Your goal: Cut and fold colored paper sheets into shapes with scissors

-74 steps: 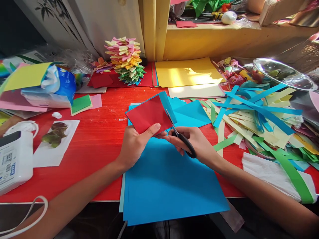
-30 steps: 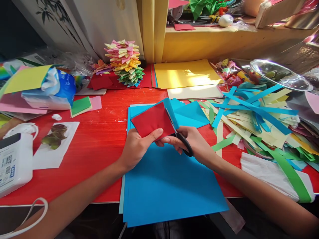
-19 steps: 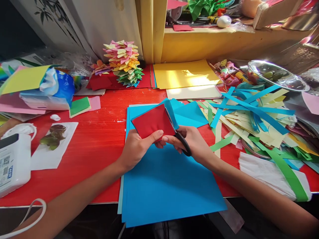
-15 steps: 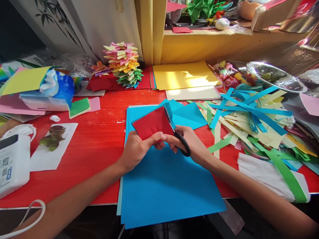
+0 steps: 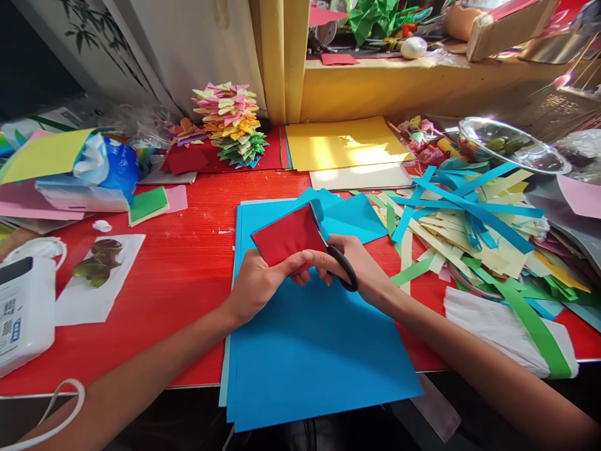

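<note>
Red paper piece (image 5: 287, 238) is pinched at its lower edge by left hand (image 5: 256, 282), held above blue sheets (image 5: 310, 338) near tabletop (image 5: 188, 250) front edge. Black-handled scissors (image 5: 335, 257) are gripped in right hand (image 5: 361, 269), blades at paper's right edge. Paper judged light, floppy; best held close to cut line.

A red paper piece (image 5: 287, 237) is seen above a blue sheet (image 5: 314, 351) on a red table (image 5: 188, 250). Black-handled scissors (image 5: 342, 266), a yellow sheet (image 5: 345, 143) and blue, cream and green strips (image 5: 474, 219) are shown.
</note>
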Action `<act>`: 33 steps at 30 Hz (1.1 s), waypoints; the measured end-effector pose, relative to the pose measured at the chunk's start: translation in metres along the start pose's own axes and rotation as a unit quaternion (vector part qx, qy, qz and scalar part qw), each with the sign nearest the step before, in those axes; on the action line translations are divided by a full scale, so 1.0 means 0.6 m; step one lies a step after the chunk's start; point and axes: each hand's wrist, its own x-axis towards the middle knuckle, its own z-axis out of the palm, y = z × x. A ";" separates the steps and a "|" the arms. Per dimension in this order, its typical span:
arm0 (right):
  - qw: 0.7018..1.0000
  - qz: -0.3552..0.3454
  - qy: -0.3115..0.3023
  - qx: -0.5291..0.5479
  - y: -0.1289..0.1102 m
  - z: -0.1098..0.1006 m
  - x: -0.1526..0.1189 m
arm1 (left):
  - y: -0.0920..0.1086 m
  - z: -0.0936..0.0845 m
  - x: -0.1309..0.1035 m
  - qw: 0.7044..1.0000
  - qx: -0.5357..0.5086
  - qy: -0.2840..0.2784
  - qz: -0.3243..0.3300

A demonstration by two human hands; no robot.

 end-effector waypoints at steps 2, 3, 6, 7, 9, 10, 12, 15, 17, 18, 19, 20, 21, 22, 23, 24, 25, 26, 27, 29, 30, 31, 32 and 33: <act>1.000 -0.007 0.012 0.006 0.000 0.000 -0.001 | -0.001 0.000 0.000 1.000 0.009 0.002 0.003; 1.000 -0.011 0.020 0.010 0.001 0.001 -0.001 | -0.001 0.000 -0.001 1.000 0.015 0.002 0.004; 0.999 -0.012 0.034 0.021 0.002 0.003 -0.002 | -0.002 -0.001 0.000 1.000 0.030 0.003 0.003; 0.999 -0.007 0.031 0.023 0.001 0.003 -0.002 | -0.003 -0.001 0.000 1.000 0.030 0.003 0.001; 1.000 0.006 0.024 0.020 -0.001 0.004 -0.002 | -0.005 -0.001 0.000 1.000 0.019 -0.006 -0.003; 1.000 0.011 0.022 0.015 -0.002 0.004 -0.002 | -0.007 0.000 0.001 1.000 0.010 -0.013 -0.003; 1.000 0.012 0.024 0.004 -0.003 0.004 -0.002 | -0.008 0.001 0.001 1.000 -0.005 -0.024 -0.002; 0.999 -0.002 0.036 0.009 -0.002 0.005 -0.003 | -0.009 0.003 0.002 1.000 -0.003 -0.016 -0.001; 0.999 -0.009 0.042 0.016 0.000 0.005 -0.003 | -0.009 0.003 0.002 1.000 0.007 -0.012 -0.002; 0.999 -0.009 0.042 0.017 0.000 0.005 -0.003 | -0.009 0.003 0.002 1.000 0.011 -0.012 -0.002; 0.999 -0.005 0.039 0.016 -0.001 0.005 -0.002 | -0.009 0.003 0.001 1.000 0.011 -0.015 -0.001; 0.999 0.000 0.033 0.013 -0.001 0.004 -0.001 | -0.010 0.003 0.001 1.000 0.007 -0.020 0.000; 1.000 0.004 0.025 0.010 -0.002 0.003 0.000 | -0.011 0.003 0.001 1.000 0.000 -0.025 0.001; 1.000 0.007 0.017 0.007 -0.003 0.003 0.001 | -0.012 0.004 0.001 1.000 -0.006 -0.029 0.003; 1.000 0.007 0.011 0.003 -0.004 0.002 0.001 | -0.013 0.005 0.001 0.999 -0.011 -0.033 0.006; 1.000 0.007 0.010 0.000 -0.004 0.002 0.002 | -0.014 0.005 0.001 0.999 -0.012 -0.036 0.008; 1.000 0.006 0.013 -0.002 -0.004 0.001 0.002 | -0.015 0.005 0.001 0.999 -0.009 -0.037 0.008; 1.000 0.005 0.022 -0.002 -0.004 0.001 0.001 | -0.016 0.005 0.001 0.999 -0.004 -0.035 0.006; 0.999 0.005 0.032 -0.001 -0.003 0.002 0.001 | -0.017 0.005 0.001 0.999 0.001 -0.032 0.002; 0.999 0.003 0.046 0.005 -0.002 0.002 0.000 | -0.017 0.005 0.001 1.000 0.006 -0.022 -0.004; 0.999 0.003 0.046 0.008 -0.003 0.001 0.000 | -0.018 0.005 0.001 1.000 0.008 -0.019 -0.007; 0.999 0.006 0.042 0.009 -0.004 0.001 0.000 | -0.018 0.005 0.001 1.000 0.007 -0.017 -0.008; 0.999 0.011 0.037 0.006 -0.005 0.000 0.001 | -0.018 0.005 0.002 1.000 0.005 -0.019 -0.009; 0.999 0.018 0.032 0.000 -0.008 -0.001 0.002 | -0.018 0.005 0.002 1.000 0.001 -0.022 -0.009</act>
